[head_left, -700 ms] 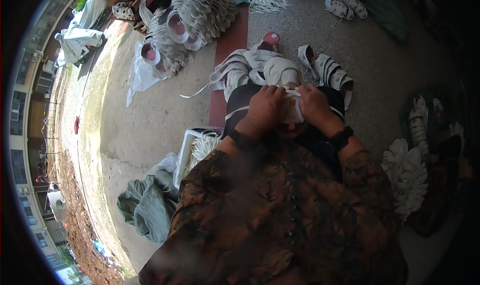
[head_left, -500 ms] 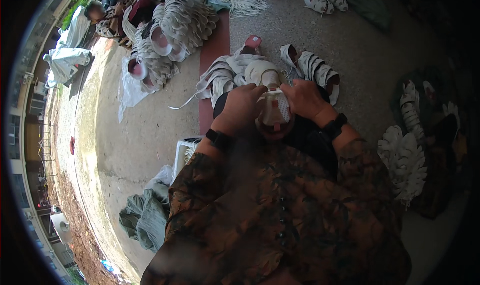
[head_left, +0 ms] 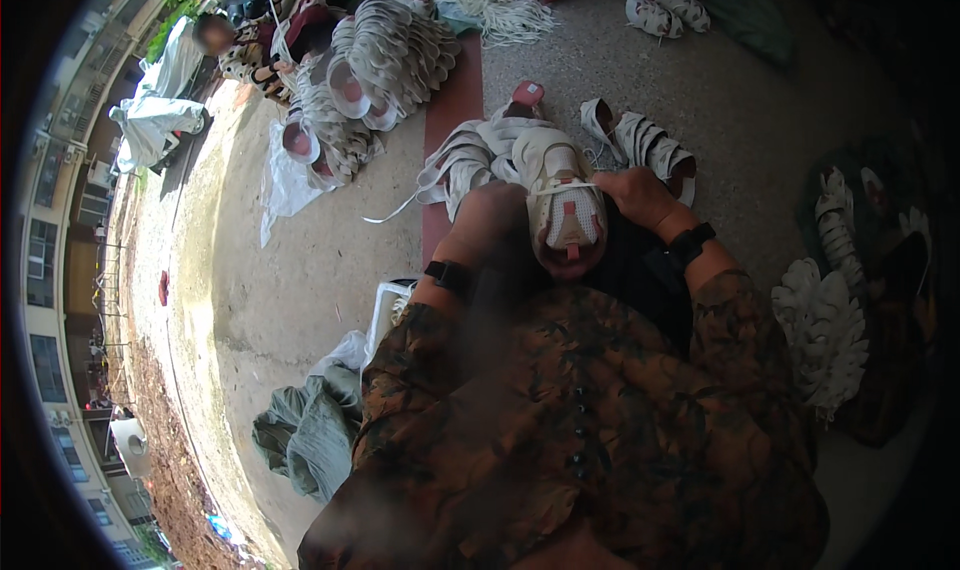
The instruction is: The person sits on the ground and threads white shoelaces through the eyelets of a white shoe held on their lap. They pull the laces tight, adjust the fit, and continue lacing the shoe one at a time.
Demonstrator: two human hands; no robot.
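Observation:
A cream and white shoe upper [head_left: 565, 165] with a pink-red lining sits at my lap, its toe pointing away and its white mesh tongue [head_left: 572, 220] facing me. A white shoelace [head_left: 565, 187] stretches across it between my hands. On the left, my left hand [head_left: 492, 215] is closed at one end of the lace; its fingers are dark and somewhat blurred. My right hand [head_left: 636, 194] pinches the other end beside the upper's right edge. Dark bands circle both wrists.
Just beyond lie nested white uppers [head_left: 465, 165] and another short row [head_left: 650, 145]. Big stacks of uppers [head_left: 395, 55] stand far left near a seated person [head_left: 250, 55]. Loose white laces [head_left: 510, 15] lie at the back. More uppers [head_left: 820, 330] are at right, a green-grey sack [head_left: 310, 430] at left.
My hands have moved apart from over the upper to its two sides, drawing the lace across. More of the upper and tongue shows now. The whole view has shifted slightly.

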